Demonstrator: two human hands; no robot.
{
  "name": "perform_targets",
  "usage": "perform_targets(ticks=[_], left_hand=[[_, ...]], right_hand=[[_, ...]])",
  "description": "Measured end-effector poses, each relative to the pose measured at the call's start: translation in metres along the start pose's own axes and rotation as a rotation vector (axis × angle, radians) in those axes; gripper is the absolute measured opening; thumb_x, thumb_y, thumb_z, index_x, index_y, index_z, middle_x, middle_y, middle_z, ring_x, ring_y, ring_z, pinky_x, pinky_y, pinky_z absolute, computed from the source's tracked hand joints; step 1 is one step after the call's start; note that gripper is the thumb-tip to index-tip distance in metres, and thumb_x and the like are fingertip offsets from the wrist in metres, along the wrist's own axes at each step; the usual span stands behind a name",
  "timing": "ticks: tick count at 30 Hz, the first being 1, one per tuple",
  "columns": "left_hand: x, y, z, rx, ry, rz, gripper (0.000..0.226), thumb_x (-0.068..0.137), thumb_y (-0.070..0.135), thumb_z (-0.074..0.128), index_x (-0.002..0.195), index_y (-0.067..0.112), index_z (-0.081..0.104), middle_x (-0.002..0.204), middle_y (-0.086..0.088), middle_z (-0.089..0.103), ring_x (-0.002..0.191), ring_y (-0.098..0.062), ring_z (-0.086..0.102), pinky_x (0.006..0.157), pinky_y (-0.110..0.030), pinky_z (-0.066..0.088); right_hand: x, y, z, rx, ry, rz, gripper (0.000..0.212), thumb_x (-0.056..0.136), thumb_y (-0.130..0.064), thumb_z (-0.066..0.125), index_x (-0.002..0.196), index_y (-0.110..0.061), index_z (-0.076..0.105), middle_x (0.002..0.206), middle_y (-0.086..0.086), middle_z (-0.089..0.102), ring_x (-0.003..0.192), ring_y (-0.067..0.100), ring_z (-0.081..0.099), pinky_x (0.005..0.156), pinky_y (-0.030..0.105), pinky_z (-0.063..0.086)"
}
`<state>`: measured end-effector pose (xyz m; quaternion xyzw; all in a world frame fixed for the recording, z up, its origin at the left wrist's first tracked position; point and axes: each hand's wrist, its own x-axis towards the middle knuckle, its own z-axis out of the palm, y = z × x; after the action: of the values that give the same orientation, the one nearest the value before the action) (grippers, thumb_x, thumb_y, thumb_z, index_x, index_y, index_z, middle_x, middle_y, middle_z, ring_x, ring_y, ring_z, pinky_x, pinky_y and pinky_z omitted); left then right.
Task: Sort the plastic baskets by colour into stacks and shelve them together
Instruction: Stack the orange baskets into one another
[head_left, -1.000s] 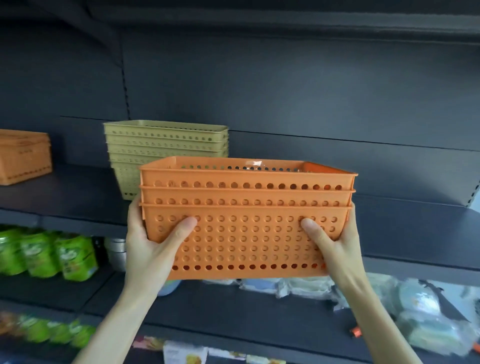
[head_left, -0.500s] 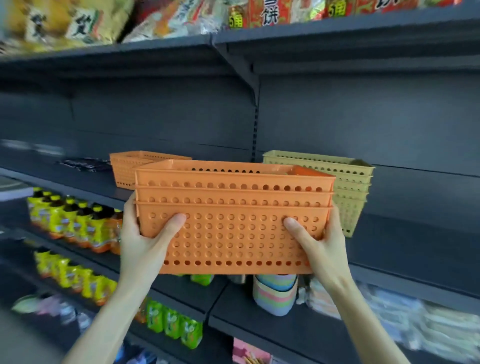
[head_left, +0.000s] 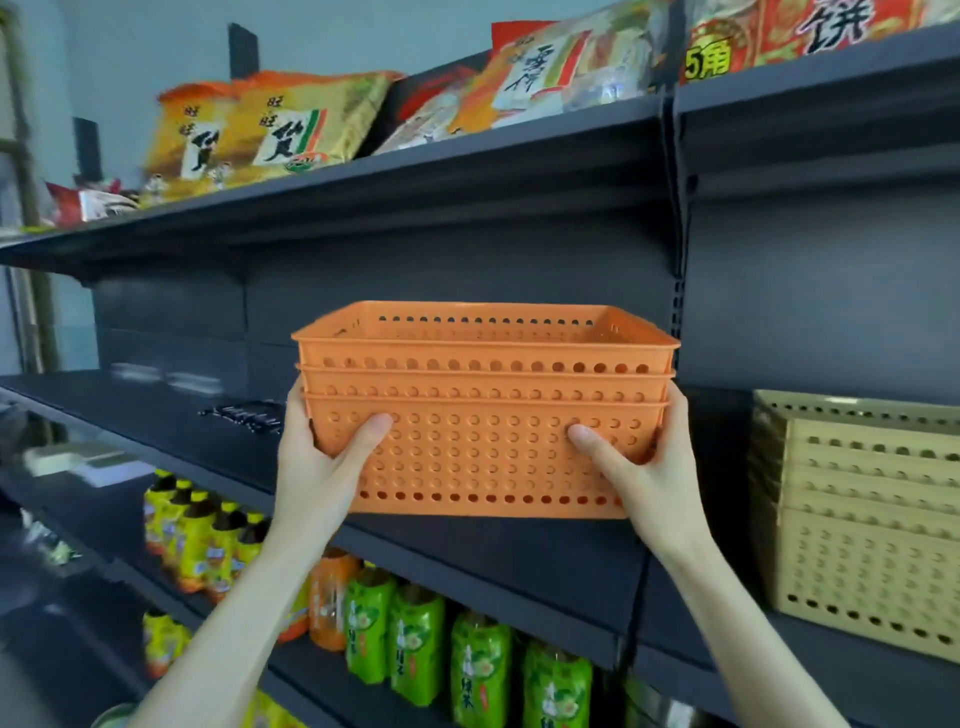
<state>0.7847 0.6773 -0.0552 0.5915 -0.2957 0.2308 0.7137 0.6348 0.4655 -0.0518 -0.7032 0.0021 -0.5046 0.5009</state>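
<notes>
A nested stack of three orange perforated baskets (head_left: 483, 457) fills the middle of the head view. My left hand (head_left: 317, 478) grips its left end and my right hand (head_left: 649, 483) grips its right end, thumbs pressed on the front wall. The stack's base is level with the dark middle shelf (head_left: 519, 566); I cannot tell whether it touches the board. To the right on the same shelf stands a stack of several olive-yellow baskets (head_left: 857, 519), about a hand's width away from the orange stack.
Snack bags (head_left: 270, 130) line the top shelf above. Green and yellow drink bottles (head_left: 415, 639) fill the shelves below. A small dark item (head_left: 244, 413) lies on the middle shelf left of the orange stack. A shelf upright (head_left: 675, 291) rises behind the stack.
I have carried the orange stack leftward along the shelf, past the olive-yellow stack, which now lies to its right. The single orange basket seen earlier on the shelf is out of sight.
</notes>
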Motion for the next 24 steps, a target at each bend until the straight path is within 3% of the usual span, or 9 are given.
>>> perform_targets(ticks=[2, 7, 9, 13, 19, 24], left_hand=[[0.031, -0.019, -0.005, 0.011, -0.041, 0.006, 0.068, 0.078, 0.023, 0.07, 0.137, 0.022, 0.035, 0.112, 0.022, 0.055, 0.091, 0.02, 0.054, 0.073, -0.005, 0.043], [0.11, -0.063, -0.017, -0.086, -0.106, -0.006, 0.081, 0.065, 0.038, 0.071, 0.136, 0.024, 0.036, 0.117, 0.017, 0.058, 0.098, 0.012, 0.057, 0.079, -0.016, 0.045], [0.138, -0.087, -0.021, -0.114, -0.127, -0.008, 0.08, 0.064, 0.037, 0.072, 0.135, 0.025, 0.036, 0.117, 0.016, 0.058, 0.098, 0.011, 0.057, 0.077, -0.014, 0.045], [0.191, -0.138, -0.025, -0.166, -0.202, -0.023, 0.081, 0.063, 0.037, 0.074, 0.134, 0.025, 0.037, 0.118, 0.013, 0.059, 0.103, 0.003, 0.059, 0.084, -0.023, 0.047], [0.256, -0.195, -0.016, -0.203, -0.363, -0.013, 0.069, 0.068, 0.033, 0.074, 0.127, 0.03, 0.038, 0.113, 0.016, 0.059, 0.095, 0.013, 0.058, 0.075, -0.012, 0.046], [0.268, -0.238, -0.004, -0.195, -0.457, -0.034, 0.073, 0.064, 0.039, 0.076, 0.125, 0.028, 0.04, 0.114, 0.016, 0.058, 0.101, 0.006, 0.057, 0.081, -0.019, 0.045]], right_hand=[[0.023, 0.013, 0.021, -0.034, -0.003, 0.0, 0.09, 0.06, -0.034, 0.08, 0.136, -0.026, 0.031, 0.113, -0.019, 0.058, 0.101, -0.008, 0.058, 0.074, 0.014, 0.051], [0.072, 0.045, 0.084, -0.056, 0.013, -0.017, 0.088, 0.064, -0.025, 0.083, 0.135, -0.027, 0.031, 0.113, -0.019, 0.059, 0.103, -0.007, 0.058, 0.08, 0.021, 0.051], [0.089, 0.057, 0.11, -0.081, 0.053, -0.008, 0.09, 0.061, -0.029, 0.083, 0.134, -0.027, 0.031, 0.113, -0.019, 0.058, 0.103, -0.006, 0.058, 0.082, 0.023, 0.05], [0.115, 0.085, 0.155, -0.12, 0.128, 0.012, 0.091, 0.058, -0.031, 0.083, 0.134, -0.028, 0.032, 0.117, -0.013, 0.059, 0.107, 0.004, 0.059, 0.087, 0.035, 0.053], [0.138, 0.114, 0.198, -0.21, 0.242, 0.049, 0.092, 0.055, -0.035, 0.082, 0.133, -0.026, 0.034, 0.116, -0.012, 0.059, 0.106, 0.005, 0.06, 0.091, 0.039, 0.053], [0.136, 0.133, 0.206, -0.291, 0.284, 0.093, 0.095, 0.051, -0.038, 0.083, 0.132, -0.028, 0.035, 0.116, -0.012, 0.06, 0.106, 0.004, 0.06, 0.093, 0.04, 0.051]])
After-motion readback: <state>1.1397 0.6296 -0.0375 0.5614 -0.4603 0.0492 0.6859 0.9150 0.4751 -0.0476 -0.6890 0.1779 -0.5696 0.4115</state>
